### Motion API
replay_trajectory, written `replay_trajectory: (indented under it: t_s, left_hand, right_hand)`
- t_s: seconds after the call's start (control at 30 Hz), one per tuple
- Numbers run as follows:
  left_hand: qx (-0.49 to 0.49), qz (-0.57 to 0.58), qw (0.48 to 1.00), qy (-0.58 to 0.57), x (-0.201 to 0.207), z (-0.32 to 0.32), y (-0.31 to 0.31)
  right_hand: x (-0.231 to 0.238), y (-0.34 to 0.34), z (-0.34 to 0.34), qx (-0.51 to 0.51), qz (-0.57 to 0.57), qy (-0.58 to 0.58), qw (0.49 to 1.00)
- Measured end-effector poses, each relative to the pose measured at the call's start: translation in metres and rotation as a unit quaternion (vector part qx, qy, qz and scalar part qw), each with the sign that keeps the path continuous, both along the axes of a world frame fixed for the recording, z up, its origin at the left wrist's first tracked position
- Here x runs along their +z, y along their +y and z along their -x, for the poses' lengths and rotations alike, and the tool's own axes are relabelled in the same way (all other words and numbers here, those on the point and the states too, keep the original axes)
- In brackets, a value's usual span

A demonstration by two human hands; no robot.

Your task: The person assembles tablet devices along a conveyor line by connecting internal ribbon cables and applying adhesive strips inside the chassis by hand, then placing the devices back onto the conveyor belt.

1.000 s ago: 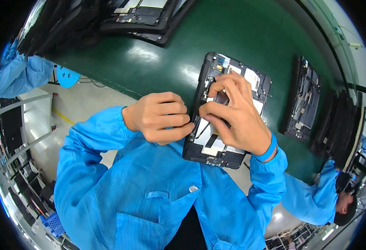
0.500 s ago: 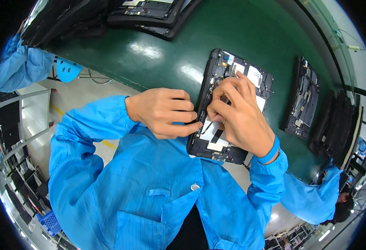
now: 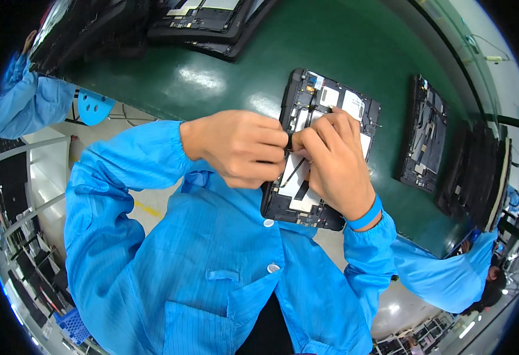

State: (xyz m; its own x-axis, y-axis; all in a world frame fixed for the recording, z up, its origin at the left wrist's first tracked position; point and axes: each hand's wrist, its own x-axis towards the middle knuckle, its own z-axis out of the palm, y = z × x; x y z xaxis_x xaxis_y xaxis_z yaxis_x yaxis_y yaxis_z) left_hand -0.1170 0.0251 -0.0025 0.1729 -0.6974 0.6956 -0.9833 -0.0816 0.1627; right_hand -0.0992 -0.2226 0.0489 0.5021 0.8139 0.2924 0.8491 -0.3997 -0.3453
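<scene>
An opened tablet (image 3: 359, 106) lies tilted at the table's near edge, its inside up, with white panels and black strips showing. My right hand (image 3: 337, 168), with a blue band at the wrist, reaches over it, thumb and fingers pinched together. My left hand (image 3: 238, 148) is closed at the tablet's left edge, fingers curled. Between the fingertips of both hands shows a small black piece (image 3: 289, 141); what each one grips is mostly hidden. A thin black cable (image 3: 295, 171) slants across a white panel up to my right hand.
Another opened device (image 3: 425, 136) lies to the right, beside a row of upright black panels (image 3: 469, 171). More opened devices (image 3: 203, 21) are stacked at the far left of the green table (image 3: 224, 83). Co-workers in blue sleeves (image 3: 440, 269) are at the right and far left.
My left hand has moved up along the tablet's edge, toward my right hand's fingertips. My right hand has shifted a little left and turned. The whole view has shifted slightly.
</scene>
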Motion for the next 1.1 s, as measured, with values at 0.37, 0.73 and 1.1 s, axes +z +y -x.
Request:
replay_trajectory:
  t_s: [0.37, 0.73, 1.1]
  left_hand:
    - [-0.011, -0.024, 0.999, -0.047, 0.003, -0.014, 0.008]
    - [0.015, 0.014, 0.999, -0.03, -0.003, -0.021, 0.006]
    - [0.018, 0.005, 1.0, 0.002, 0.0, -0.022, 0.007]
  right_hand:
    - [-0.011, 0.003, -0.008, -0.075, -0.044, -0.015, 0.996]
    - [-0.012, 0.002, -0.009, -0.075, -0.054, -0.013, 0.996]
    - [-0.013, 0.002, -0.01, -0.073, -0.057, -0.007, 0.996]
